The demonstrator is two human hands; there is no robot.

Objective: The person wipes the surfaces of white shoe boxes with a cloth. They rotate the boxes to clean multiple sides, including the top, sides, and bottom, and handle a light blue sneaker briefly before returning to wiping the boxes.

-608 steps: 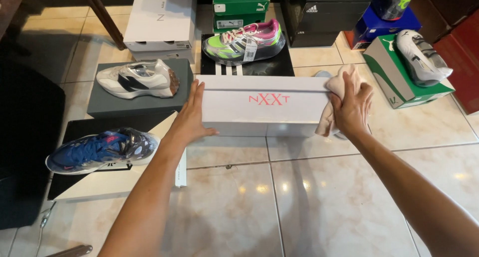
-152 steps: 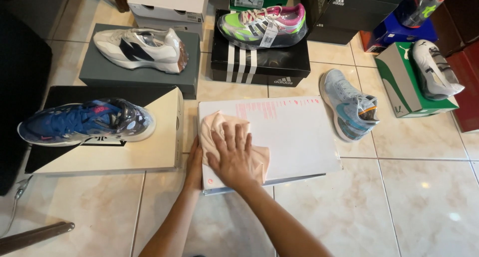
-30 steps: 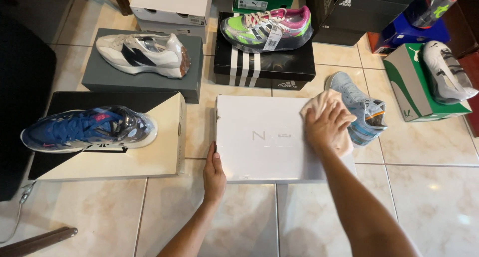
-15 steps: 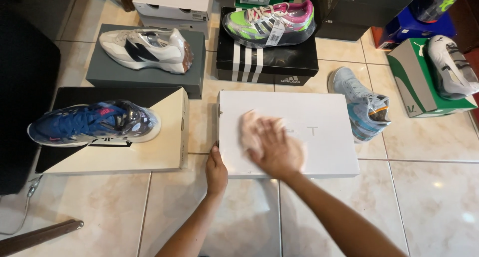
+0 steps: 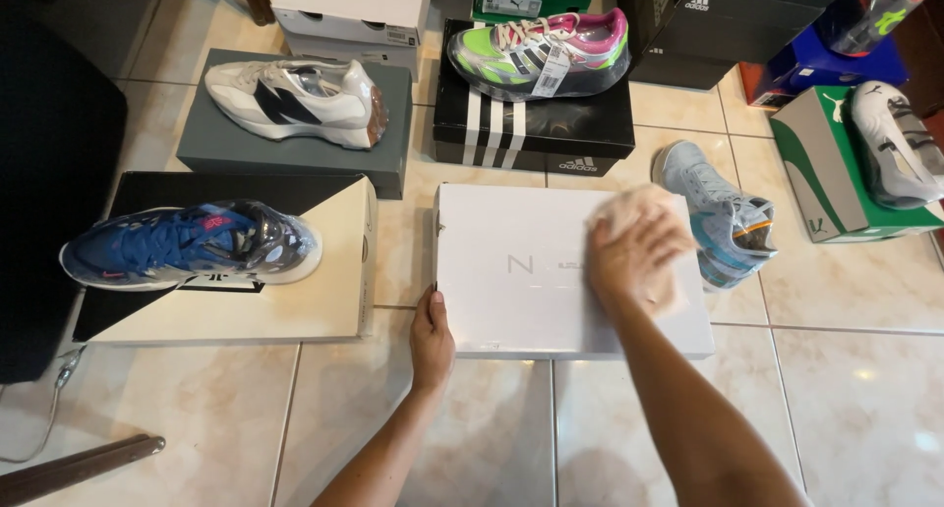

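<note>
1. We see the tiled floor [image 5: 846,389] under everything, with shoe boxes spread over its far half.
2. The white shoe box [image 5: 531,271] lies flat at the centre of the floor, lid up.
3. At 9 o'clock from it sits a black-and-cream box [image 5: 324,300] carrying a blue sneaker [image 5: 187,246].
4. At 12 o'clock stands a black striped box [image 5: 531,128] with a green-and-pink sneaker [image 5: 541,50] on top; at 11 o'clock a grey box [image 5: 226,143] bears a white sneaker [image 5: 295,99].
5. A light blue sneaker [image 5: 723,217] rests at 3 o'clock, just beside the white box.
6. Our right hand [image 5: 634,256] presses a pale cloth [image 5: 639,212] flat on the lid, fingers blurred but spread over it.
7. Our left hand [image 5: 431,340] steadies the box's near edge, fingers together against it.
</note>
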